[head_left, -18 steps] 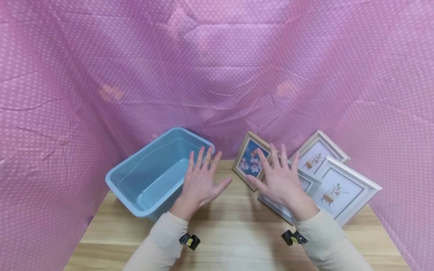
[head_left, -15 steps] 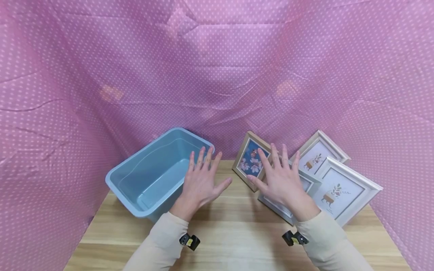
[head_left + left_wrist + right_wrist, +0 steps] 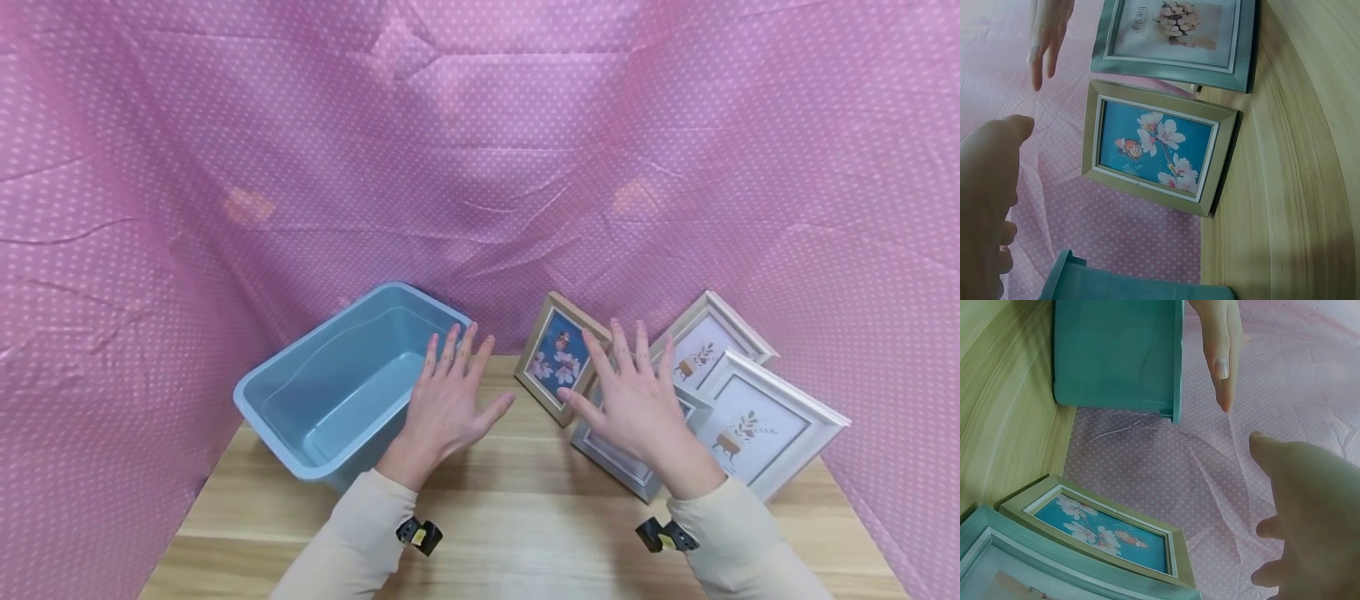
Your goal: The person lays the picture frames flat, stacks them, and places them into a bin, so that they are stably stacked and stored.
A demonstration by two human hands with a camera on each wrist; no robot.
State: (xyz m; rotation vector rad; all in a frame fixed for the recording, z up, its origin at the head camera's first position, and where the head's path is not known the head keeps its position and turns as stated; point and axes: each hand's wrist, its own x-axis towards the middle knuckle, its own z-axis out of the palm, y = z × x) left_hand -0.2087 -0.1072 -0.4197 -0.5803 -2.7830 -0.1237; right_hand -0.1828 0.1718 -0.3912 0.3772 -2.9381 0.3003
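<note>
Pink dotted cloth (image 3: pixel 480 183), left hand (image 3: pixel 447 404) spread, right hand (image 3: pixel 637 407) spread, tan-framed blossom picture (image 3: pixel 553 360)

Grey frame (image 3: pixel 615 467) partly hidden, wrist-view bin (image 3: pixel 1122 287) cropped

A smooth tabletop of pale, banded wood grain (image 3: pixel 517 525) carries a soft whitish glare (image 3: pixel 540 575) on its near part. Behind it and along its left and right sides hangs a pink-purple fabric curtain with small white polka dots (image 3: pixel 510 183), creased and wrinkled, with faint orange patches (image 3: pixel 249 205) showing above the tabletop's far edge.
</note>
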